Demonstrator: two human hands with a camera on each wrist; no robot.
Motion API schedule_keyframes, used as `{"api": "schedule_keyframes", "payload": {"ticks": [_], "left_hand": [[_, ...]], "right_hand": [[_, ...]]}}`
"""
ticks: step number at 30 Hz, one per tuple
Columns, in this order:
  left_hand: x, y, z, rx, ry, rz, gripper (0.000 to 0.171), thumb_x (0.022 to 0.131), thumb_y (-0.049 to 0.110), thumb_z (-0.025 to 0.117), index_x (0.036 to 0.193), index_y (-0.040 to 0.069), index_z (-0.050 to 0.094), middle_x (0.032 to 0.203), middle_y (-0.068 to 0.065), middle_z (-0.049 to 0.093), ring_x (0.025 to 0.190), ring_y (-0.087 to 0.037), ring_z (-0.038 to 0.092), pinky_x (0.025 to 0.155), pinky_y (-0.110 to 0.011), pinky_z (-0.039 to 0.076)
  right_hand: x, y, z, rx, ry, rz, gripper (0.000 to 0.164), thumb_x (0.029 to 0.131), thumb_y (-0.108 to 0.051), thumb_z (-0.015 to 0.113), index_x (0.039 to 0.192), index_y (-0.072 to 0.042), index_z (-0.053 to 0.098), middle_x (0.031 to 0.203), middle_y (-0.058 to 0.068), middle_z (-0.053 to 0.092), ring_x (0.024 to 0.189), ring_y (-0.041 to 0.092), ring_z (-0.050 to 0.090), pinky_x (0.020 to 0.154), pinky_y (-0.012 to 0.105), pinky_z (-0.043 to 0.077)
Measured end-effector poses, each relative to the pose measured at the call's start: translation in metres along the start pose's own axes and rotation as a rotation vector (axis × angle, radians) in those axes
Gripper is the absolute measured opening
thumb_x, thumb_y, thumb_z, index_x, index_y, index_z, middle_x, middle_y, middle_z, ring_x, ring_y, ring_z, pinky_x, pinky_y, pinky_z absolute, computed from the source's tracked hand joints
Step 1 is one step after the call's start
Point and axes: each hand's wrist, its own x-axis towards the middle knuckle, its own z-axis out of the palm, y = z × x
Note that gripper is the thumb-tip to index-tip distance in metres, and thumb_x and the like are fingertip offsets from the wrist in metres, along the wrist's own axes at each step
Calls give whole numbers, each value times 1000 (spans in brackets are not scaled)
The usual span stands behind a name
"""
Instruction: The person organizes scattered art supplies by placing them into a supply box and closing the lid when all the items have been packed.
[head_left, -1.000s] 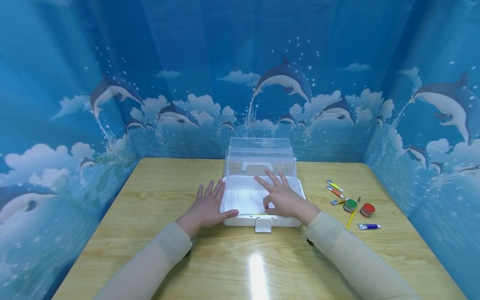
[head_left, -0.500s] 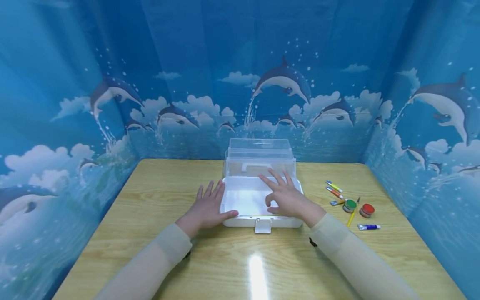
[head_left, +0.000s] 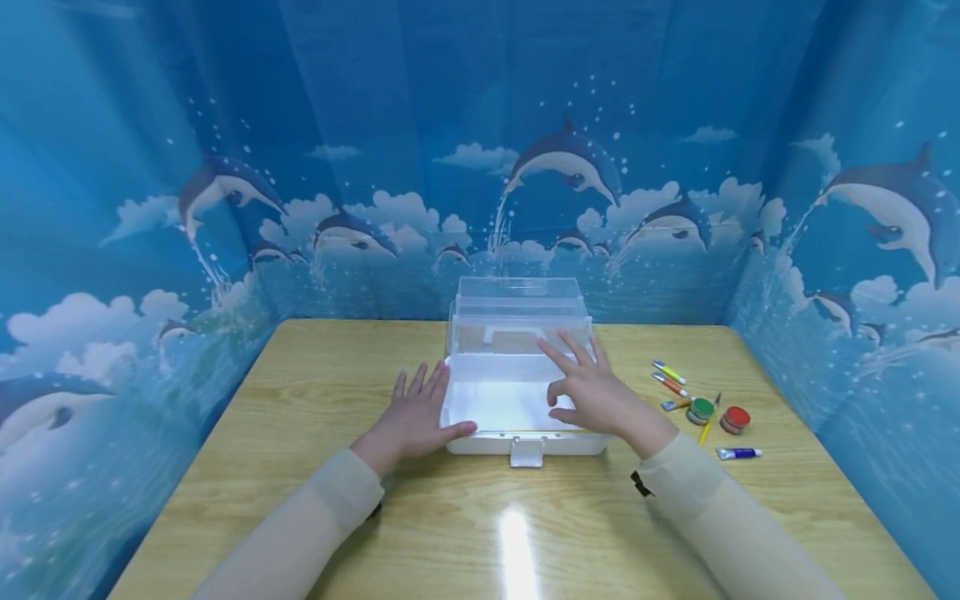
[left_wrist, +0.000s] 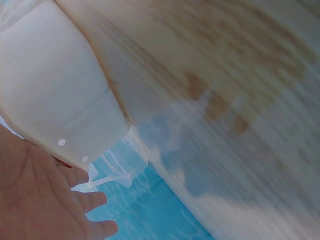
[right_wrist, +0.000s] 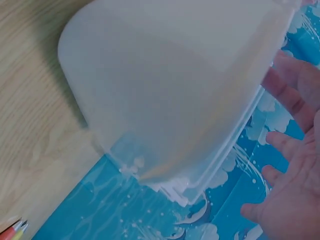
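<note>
White box [head_left: 480, 446]: one, lid up, set on the desk [head_left: 255, 467] between the two hands.

Left hand [head_left: 412, 417]: against the box's left side, fingers straight and spread, thumb laid over the front left corner; nothing seen in its grasp.

Right hand [head_left: 600, 396]: over the box's right half, near the front rim; forefinger bent toward the thumb with a gap between, remaining fingers fanned wide; contact with the rim cannot be told.

Thin yellow line [head_left: 525, 431]: along the box's front inner edge; too fine to identify.

Clear lid [head_left: 517, 287]: raised at the box's rear.

Latch [head_left: 527, 452]: centre of the box's front, folded down.

Edges: desk's back edge close behind the box, meeting the blue curtain [head_left: 352, 100]; side edges well apart from the box.

Room: broad wood surface left of the box and before it.

Right of the box, scattered: yellow tube [head_left: 669, 372], orange tube [head_left: 669, 384], flat brush [head_left: 676, 405], green-lidded jar [head_left: 701, 410], red-lidded jar [head_left: 735, 419], blue tube [head_left: 738, 453].
</note>
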Motion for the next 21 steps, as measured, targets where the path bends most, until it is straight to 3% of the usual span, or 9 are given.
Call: {"api": "schedule_keyframes", "payload": {"ticks": [21], "left_hand": [[3,-2,4,-15,5,-16,110,88,82,39,160,9,0,168,-7,-2,153,-34,-5,119,-57,-9]], "right_hand": [[-31,21,-16,53,97,100,14,82,-30,84,78,-33,71,165,14,21,151,45,0,110,76,-1]]}}
